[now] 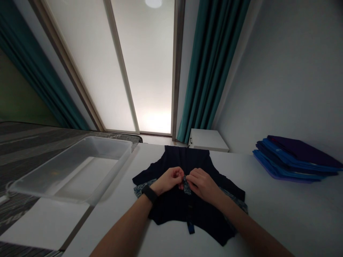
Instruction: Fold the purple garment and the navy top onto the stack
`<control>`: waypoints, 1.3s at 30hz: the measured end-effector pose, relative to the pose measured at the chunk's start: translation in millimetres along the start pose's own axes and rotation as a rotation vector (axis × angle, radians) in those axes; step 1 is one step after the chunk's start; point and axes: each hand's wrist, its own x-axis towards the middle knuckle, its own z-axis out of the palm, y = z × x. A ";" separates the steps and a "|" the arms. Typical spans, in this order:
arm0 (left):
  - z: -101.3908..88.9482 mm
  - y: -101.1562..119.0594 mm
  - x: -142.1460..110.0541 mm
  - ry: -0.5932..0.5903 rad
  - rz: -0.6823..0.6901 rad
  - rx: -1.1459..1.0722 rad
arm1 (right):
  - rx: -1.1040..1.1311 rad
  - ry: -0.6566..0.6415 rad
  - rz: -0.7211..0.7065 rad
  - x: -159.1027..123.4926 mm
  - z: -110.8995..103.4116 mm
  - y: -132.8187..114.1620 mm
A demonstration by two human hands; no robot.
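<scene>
A dark navy garment [171,207] with grey-blue patterned panels at its sides lies spread on the white table. Over its middle, my left hand [171,179] and my right hand [200,182] meet, fingers pinched on a small patterned fabric piece [187,188]. Whether that piece is sewn to the garment I cannot tell. A dark band circles my left wrist. Below the hands, a narrow dark strap [190,227] with a blue end hangs past the garment's near edge.
On the left stands a translucent plastic bin [104,185]. Several folded blue and purple cloths [292,160] are stacked at the right on the table [268,221]. Beyond the table's far edge are a white cabinet [209,139], teal curtains [214,64] and frosted sliding doors [150,64].
</scene>
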 end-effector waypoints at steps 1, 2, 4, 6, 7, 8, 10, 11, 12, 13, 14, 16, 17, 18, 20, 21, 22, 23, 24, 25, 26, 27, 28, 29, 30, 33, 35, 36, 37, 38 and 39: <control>0.4 0.3 -0.1 -0.008 -0.003 -0.001 | 0.037 0.018 0.031 0.1 0.0 -1.6; 0.6 0.1 -0.1 -0.017 -0.009 0.003 | 0.055 0.027 0.043 0.3 0.0 -2.7; 0.8 -0.9 0.1 -0.024 -0.014 0.015 | 0.035 0.008 0.027 1.4 -0.4 -3.4; 1.1 -2.2 0.4 -0.022 -0.010 0.023 | -0.026 -0.033 -0.024 2.9 -1.5 -2.5; 1.3 -2.6 0.6 -0.023 -0.008 0.025 | -0.056 -0.050 -0.045 3.4 -2.1 -1.9; 1.6 -2.9 0.8 -0.027 -0.008 0.030 | -0.078 -0.060 -0.057 3.7 -2.7 -1.2; 2.0 -2.9 0.9 -0.041 -0.005 0.054 | -0.090 -0.069 -0.063 3.5 -3.1 0.0; 2.1 -2.7 0.8 -0.050 -0.002 0.074 | -0.086 -0.070 -0.059 2.9 -2.9 0.4; 1.9 -2.3 0.6 -0.060 0.003 0.101 | -0.078 -0.072 -0.054 2.0 -2.3 0.8; 1.6 -1.7 0.2 -0.069 0.013 0.140 | -0.068 -0.070 -0.048 1.1 -1.4 1.0; 1.0 -0.8 -0.4 -0.076 0.025 0.192 | -0.059 -0.067 -0.042 0.0 -0.3 1.2; -0.5 1.8 -2.1 -0.081 0.057 0.332 | -0.036 -0.057 -0.031 -1.8 2.1 1.4; -1.2 3.3 -2.9 -0.077 0.078 0.412 | -0.020 -0.054 -0.027 -2.5 3.2 1.3; -1.7 4.6 -3.7 -0.068 0.099 0.486 | -0.004 -0.051 -0.022 -3.1 4.2 1.2; -1.9 6.2 -4.8 -0.042 0.133 0.586 | 0.025 -0.040 -0.012 -3.8 5.3 0.9; -1.6 6.2 -4.9 -0.028 0.143 0.605 | 0.034 -0.031 -0.008 -3.9 5.4 0.7; -1.1 5.6 -4.7 -0.015 0.146 0.603 | 0.036 -0.019 -0.006 -4.0 5.2 0.6; -0.4 4.4 -4.2 -0.005 0.142 0.583 | 0.029 -0.007 -0.009 -4.0 4.7 0.5; 0.3 2.9 -3.5 0.002 0.131 0.546 | 0.015 0.004 -0.017 -3.9 4.1 0.5; 1.0 1.2 -2.7 0.007 0.115 0.498 | -0.005 0.013 -0.030 -3.7 3.5 0.6; 1.8 -0.5 -1.9 0.008 0.097 0.443 | -0.030 0.021 -0.046 -3.5 2.8 0.8; 2.5 -1.8 -1.1 0.008 0.078 0.386 | -0.056 0.027 -0.061 -3.2 2.3 1.2; 3.1 -2.7 -0.5 0.007 0.063 0.334 | -0.079 0.029 -0.072 -3.0 2.0 1.6; 3.6 -3.0 0.0 0.010 0.054 0.292 | -0.098 0.027 -0.075 -2.9 1.8 2.0; 4.1 -2.8 0.1 0.013 0.050 0.260 | -0.110 0.023 -0.072 -2.9 1.8 2.2; 5.2 -0.3 -0.4 0.027 0.049 0.213 | -0.063 0.015 -0.016 -3.9 2.9 0.6; 6.4 1.1 -1.1 0.024 0.049 0.201 | 0.059 0.042 0.075 -4.8 4.6 -2.8; 7.3 1.2 -1.3 0.023 0.051 0.203 | 0.124 0.065 0.138 -5.0 5.8 -5.0; 8.5 1.0 -1.4 0.025 0.055 0.210 | 0.175 0.090 0.209 -5.0 7.0 -7.4; 10.0 0.4 -1.4 0.032 0.060 0.223 | 0.201 0.114 0.283 -4.6 8.3 -9.8; 11.7 -0.5 -1.3 0.045 0.067 0.240 | 0.197 0.132 0.352 -3.9 9.4 -12.2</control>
